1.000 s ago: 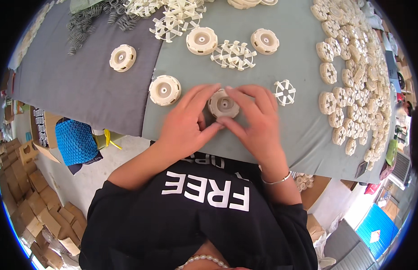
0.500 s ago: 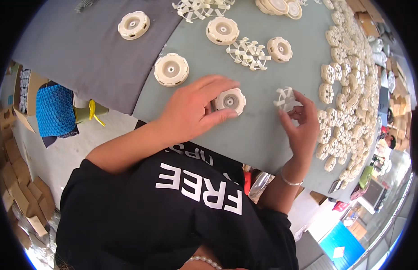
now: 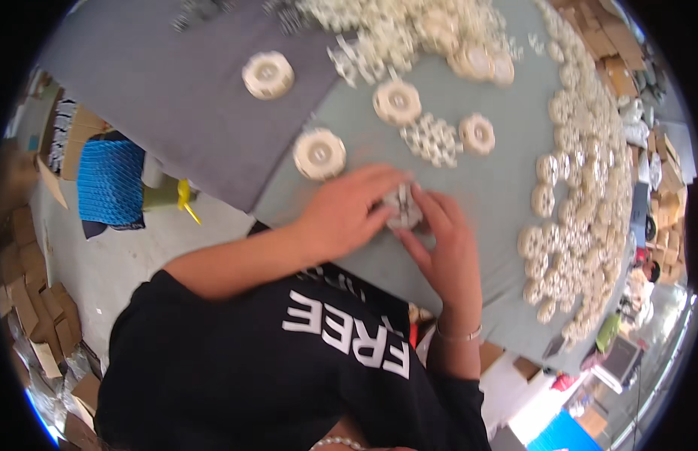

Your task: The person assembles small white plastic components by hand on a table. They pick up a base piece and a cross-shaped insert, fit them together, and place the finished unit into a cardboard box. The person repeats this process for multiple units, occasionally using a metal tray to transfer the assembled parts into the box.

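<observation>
Near the table's front edge, my left hand (image 3: 347, 212) is closed around the left side of a small cream wheel-shaped part. A pale spoked ring (image 3: 403, 207) lies against its face, partly hidden by fingers and blurred. My right hand (image 3: 448, 248) pinches that ring from the right, fingertips close to the left ones. Beyond my hands, loose cream round parts lie on the cloth: one (image 3: 319, 154) beside my left hand, one (image 3: 397, 102) farther off and a smaller one (image 3: 477, 134) to the right. Between the last two sits a cluster of pale spoked rings (image 3: 431, 140).
A heap of pale spoked rings (image 3: 379, 45) fills the far side, with stacked cream discs (image 3: 480, 64) at its edge. Many finished-looking cream wheels (image 3: 578, 218) cover the right side. Another disc (image 3: 268, 75) rests on the dark cloth. A blue-cushioned seat (image 3: 110, 180) stands left.
My right hand has moved left, bringing the spoked ring against the wheel part in my left hand. The view has shifted, showing more of the far heap.
</observation>
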Available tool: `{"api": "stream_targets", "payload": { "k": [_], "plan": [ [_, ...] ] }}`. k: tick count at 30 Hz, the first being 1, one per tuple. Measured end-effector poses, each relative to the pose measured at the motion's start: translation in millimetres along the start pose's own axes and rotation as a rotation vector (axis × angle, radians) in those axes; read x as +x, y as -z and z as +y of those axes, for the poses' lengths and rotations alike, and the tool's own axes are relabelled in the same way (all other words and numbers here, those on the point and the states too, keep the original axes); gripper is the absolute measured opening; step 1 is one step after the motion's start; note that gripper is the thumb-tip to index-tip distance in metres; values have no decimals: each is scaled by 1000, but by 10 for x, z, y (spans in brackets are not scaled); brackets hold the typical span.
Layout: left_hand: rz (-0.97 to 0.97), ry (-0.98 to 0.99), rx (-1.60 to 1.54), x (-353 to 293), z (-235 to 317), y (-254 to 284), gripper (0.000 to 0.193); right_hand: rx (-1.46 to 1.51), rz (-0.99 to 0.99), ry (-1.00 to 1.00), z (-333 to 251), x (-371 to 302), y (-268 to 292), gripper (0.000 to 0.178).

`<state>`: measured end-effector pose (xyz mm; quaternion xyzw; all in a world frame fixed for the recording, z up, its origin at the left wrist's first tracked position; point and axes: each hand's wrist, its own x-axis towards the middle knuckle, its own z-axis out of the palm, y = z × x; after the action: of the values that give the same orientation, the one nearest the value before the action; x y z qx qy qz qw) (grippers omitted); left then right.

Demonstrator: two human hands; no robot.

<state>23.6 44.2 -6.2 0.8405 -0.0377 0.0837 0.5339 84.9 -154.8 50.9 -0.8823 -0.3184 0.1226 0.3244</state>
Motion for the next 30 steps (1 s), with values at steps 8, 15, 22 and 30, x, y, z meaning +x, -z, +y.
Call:
{"api": "stream_targets", "payload": {
  "k": [8, 15, 22, 30],
  "plan": [
    [314, 132, 419, 803, -236, 1457, 42, -908, 602, -102, 1060, -531, 846, 60],
    [443, -17, 814, 1530, -1078, 1706, 47, -144, 371, -70, 849, 711, 649, 48],
    [425, 494, 150, 1416, -900, 1900, 27, -64, 106, -85, 940, 792, 702, 54],
    [499, 152, 818, 1556, -1070, 1618, 52, 107, -42, 10, 491, -127, 425, 53]
  ]
}}
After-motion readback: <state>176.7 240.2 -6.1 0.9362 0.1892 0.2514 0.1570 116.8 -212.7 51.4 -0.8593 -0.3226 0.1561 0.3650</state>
